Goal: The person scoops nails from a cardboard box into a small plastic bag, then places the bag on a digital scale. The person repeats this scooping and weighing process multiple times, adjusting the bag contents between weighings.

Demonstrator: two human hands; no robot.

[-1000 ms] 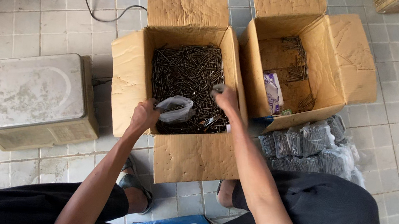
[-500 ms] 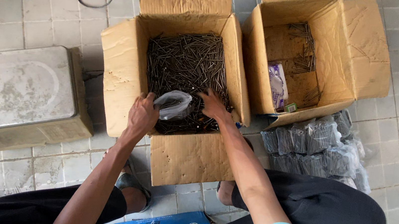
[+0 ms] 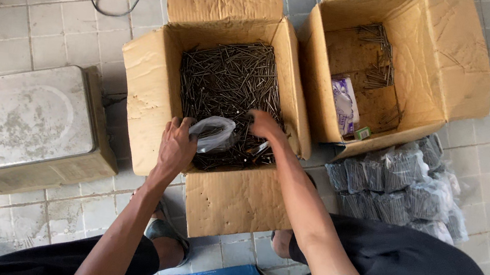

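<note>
Tiled floor (image 3: 37,15): pale square tiles; a dark cable runs across the top.

Metal box (image 3: 22,121): worn, grey-topped, at the left, apart from the cartons.

Cardboard box, centre (image 3: 146,83): flaps open, filled with a deep layer of dark nails (image 3: 227,80) lying every which way, most with their long axis running roughly away from the person.

Second cardboard box (image 3: 450,62): to the right, nearly touching the first; holds a scatter of nails and a small printed packet (image 3: 345,105).

Packed bags of nails (image 3: 399,186): a heap of clear filled bags on the floor just below the second box.

Left hand (image 3: 176,147): at the near left inside the centre box, fingers curled around the edge of a plastic bag (image 3: 215,133), gripping it with its mouth turned toward the other hand.

Right hand (image 3: 265,124): just right of the bag, resting on the nails, fingers bent down into the pile; whether they pinch any nails cannot be told. The bag's mouth lies to its left, close by; this hand is the nearer one to the loose nails.
</note>
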